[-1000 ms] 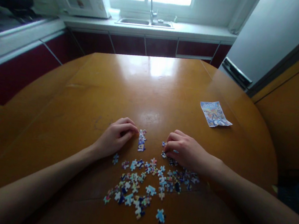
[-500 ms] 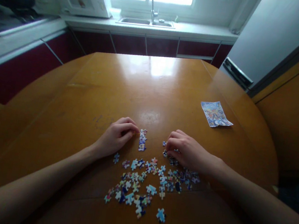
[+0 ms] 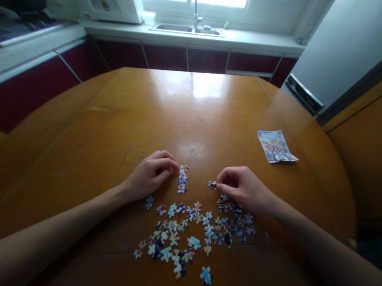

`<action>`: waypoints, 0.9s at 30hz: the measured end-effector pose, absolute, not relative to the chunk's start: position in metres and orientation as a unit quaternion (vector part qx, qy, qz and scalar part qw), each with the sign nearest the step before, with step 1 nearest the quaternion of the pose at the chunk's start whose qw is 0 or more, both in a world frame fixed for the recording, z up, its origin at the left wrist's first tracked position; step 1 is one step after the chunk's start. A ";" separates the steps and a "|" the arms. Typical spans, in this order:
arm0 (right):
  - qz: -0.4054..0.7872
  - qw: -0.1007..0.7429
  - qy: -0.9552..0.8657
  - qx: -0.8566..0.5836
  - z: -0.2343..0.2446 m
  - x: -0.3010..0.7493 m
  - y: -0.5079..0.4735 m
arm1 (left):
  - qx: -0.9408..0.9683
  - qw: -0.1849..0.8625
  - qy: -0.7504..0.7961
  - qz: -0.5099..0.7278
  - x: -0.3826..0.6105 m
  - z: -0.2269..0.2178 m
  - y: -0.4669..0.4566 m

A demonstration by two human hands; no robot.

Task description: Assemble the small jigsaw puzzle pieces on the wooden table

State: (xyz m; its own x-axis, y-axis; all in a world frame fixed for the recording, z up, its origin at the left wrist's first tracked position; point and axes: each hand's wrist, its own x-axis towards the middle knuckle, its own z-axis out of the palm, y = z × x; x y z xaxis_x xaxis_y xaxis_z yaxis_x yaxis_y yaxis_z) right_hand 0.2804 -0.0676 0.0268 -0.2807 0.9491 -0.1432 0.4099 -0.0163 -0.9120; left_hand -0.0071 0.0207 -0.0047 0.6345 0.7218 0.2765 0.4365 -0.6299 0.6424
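- Left hand (image 3: 153, 171): on the table (image 3: 146, 108), loosely curled, thumb tip a little apart from index tip. Fingertips at the left edge of the puzzle strip, touching or just beside it, can't tell which.
- Puzzle strip (image 3: 183, 180): a few joined pieces, narrow, long side running near to far. Lies between the two hands, closer to the left one.
- Right hand (image 3: 242, 185): right of the strip, thumb and index brought together at the right end of a small puzzle piece (image 3: 211, 184). Contact looks likely; can't tell if it's pinched or just touched, or whether it's one piece or two.
- Hands well apart from each other, strip and small piece in the gap.
- Small cluster of pieces (image 3: 223, 206): just near of the right hand, partly hidden by it.
- Loose pile (image 3: 209, 231): many mixed pieces spread over the near middle of the table, some overlapping.
- Outliers: blue piece (image 3: 206, 275) at the near edge of the spread; another piece (image 3: 149, 202) at its far left, close to the left wrist.
- Printed sheet (image 3: 277, 147): far right of the hands, flat-ish, near right corner sticking out. Colourful print, too small to read.
- Far side: counter (image 3: 262, 40) with sink (image 3: 173, 28), faucet (image 3: 195, 18); microwave (image 3: 107, 1) to the left, fridge (image 3: 360, 48) to the right.
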 end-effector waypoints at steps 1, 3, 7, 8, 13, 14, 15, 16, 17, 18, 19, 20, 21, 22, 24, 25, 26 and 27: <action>0.494 0.285 -0.628 -0.529 0.027 0.281 -0.067 | 0.866 0.264 0.334 0.263 -0.007 -0.004 0.020; 0.513 0.292 -0.608 -0.531 0.028 0.282 -0.065 | 0.868 0.259 0.334 0.260 -0.007 -0.004 0.020; 0.515 0.313 -0.590 -0.537 0.026 0.284 -0.064 | 0.870 0.256 0.333 0.257 -0.007 -0.004 0.020; 0.514 0.318 -0.589 -0.537 0.025 0.284 -0.064 | 0.870 0.256 0.333 0.257 -0.007 -0.004 0.021; 0.506 0.333 -0.586 -0.538 0.025 0.283 -0.064 | 0.871 0.255 0.331 0.259 -0.008 -0.004 0.020; 0.505 0.337 -0.585 -0.537 0.025 0.283 -0.064 | 0.871 0.255 0.331 0.259 -0.007 -0.004 0.020; 0.506 0.343 -0.583 -0.536 0.024 0.283 -0.064 | 0.871 0.254 0.331 0.258 -0.007 -0.004 0.020; 0.509 0.350 -0.578 -0.532 0.023 0.283 -0.063 | 0.872 0.253 0.331 0.258 -0.007 -0.004 0.020; 0.516 0.360 -0.571 -0.527 0.023 0.282 -0.063 | 0.872 0.252 0.331 0.258 -0.007 -0.004 0.020; 0.525 0.370 -0.562 -0.521 0.021 0.282 -0.063 | 0.872 0.251 0.330 0.258 -0.007 -0.004 0.020; 0.532 0.380 -0.554 -0.515 0.020 0.282 -0.062 | 0.873 0.251 0.329 0.259 -0.007 -0.004 0.020; 0.537 0.387 -0.550 -0.509 0.019 0.282 -0.062 | 0.872 0.252 0.328 0.260 -0.007 -0.005 0.020; 0.537 0.391 -0.549 -0.507 0.019 0.282 -0.062 | 0.872 0.254 0.328 0.261 -0.007 -0.005 0.020; 0.530 0.392 -0.554 -0.508 0.019 0.282 -0.062 | 0.871 0.256 0.327 0.263 -0.007 -0.005 0.020; 0.504 0.386 -0.572 -0.520 0.019 0.283 -0.062 | 0.870 0.259 0.325 0.264 -0.008 -0.006 0.020; 0.491 0.382 -0.580 -0.526 0.020 0.283 -0.061 | 0.870 0.259 0.324 0.265 -0.008 -0.006 0.020; 0.479 0.379 -0.586 -0.532 0.020 0.284 -0.061 | 0.871 0.258 0.323 0.265 -0.008 -0.006 0.020; 0.471 0.377 -0.591 -0.535 0.021 0.284 -0.061 | 0.872 0.254 0.323 0.266 -0.007 -0.006 0.019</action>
